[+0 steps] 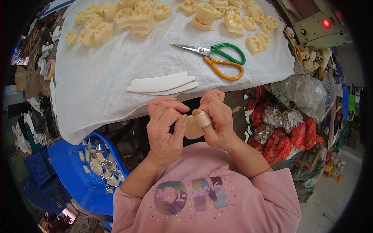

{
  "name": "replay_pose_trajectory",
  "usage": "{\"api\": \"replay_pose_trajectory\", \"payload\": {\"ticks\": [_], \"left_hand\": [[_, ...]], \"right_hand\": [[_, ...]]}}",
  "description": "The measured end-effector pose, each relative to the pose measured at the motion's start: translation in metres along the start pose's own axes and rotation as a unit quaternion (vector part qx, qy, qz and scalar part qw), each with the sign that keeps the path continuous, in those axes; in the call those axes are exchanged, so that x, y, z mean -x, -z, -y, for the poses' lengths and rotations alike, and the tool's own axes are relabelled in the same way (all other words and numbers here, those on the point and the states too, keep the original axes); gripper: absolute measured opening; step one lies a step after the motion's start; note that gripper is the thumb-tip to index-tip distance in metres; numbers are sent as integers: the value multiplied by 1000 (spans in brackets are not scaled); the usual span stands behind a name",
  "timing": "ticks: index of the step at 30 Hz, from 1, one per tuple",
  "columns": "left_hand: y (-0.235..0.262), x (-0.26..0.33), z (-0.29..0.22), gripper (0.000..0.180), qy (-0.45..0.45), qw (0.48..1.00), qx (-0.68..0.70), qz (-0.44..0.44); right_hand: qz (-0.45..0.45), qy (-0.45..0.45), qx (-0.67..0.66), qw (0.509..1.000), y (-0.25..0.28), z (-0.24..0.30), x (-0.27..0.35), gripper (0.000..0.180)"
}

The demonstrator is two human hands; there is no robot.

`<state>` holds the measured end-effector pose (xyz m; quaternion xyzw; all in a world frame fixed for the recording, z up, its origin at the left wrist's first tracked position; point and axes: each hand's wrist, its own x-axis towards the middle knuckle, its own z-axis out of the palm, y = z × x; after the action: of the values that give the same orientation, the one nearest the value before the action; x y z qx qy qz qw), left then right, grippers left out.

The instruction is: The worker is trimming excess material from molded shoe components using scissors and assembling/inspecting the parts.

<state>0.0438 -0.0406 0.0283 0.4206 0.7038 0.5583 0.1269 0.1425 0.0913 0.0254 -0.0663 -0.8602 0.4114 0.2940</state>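
Observation:
Close to my chest, just off the table's near edge, both hands are around a pale cream piece with a smooth rounded lower edge. My left hand pinches its left side between thumb and curled fingers. On the other side, my right hand grips it, with a band of beige tape wrapped round the thumb. The fingers cover much of the piece. Just beyond them on the table lie flat white curved strips, partly overlapping. Farther off rests a pair of scissors with one green and one orange handle, blades apart.
A white cloth covers the table. Several cream hollow molded blocks sit along its far side. At lower left stands a blue basin with scraps. Red plastic bags lie at right, below a metal box with a red light.

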Motion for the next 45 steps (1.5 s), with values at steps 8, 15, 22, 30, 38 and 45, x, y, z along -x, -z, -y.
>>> {"api": "replay_pose_trajectory", "payload": {"ticks": [8, 15, 22, 30, 38, 45], "left_hand": [[3, 4, 1, 14, -47, 995, -65, -56], [9, 5, 6, 19, -136, 980, -92, -109], [10, 8, 6, 22, -202, 975, -85, -26], [-9, 9, 14, 80, 204, 855, 466, 101], [-25, 14, 2, 59, 263, 844, 467, -13], [-15, 8, 7, 48, 293, 801, 521, 16]], "right_hand": [[-10, -31, -107, 994, -2, -5, 1, 14], [16, -198, -374, 906, 14, -14, -3, 51], [125, -184, -360, 906, 23, -16, -10, 78], [97, -62, -234, 965, 8, -15, -1, 71], [39, -32, -224, 973, -7, -17, 2, 74], [95, -62, -270, 956, -6, -19, 5, 79]]}}
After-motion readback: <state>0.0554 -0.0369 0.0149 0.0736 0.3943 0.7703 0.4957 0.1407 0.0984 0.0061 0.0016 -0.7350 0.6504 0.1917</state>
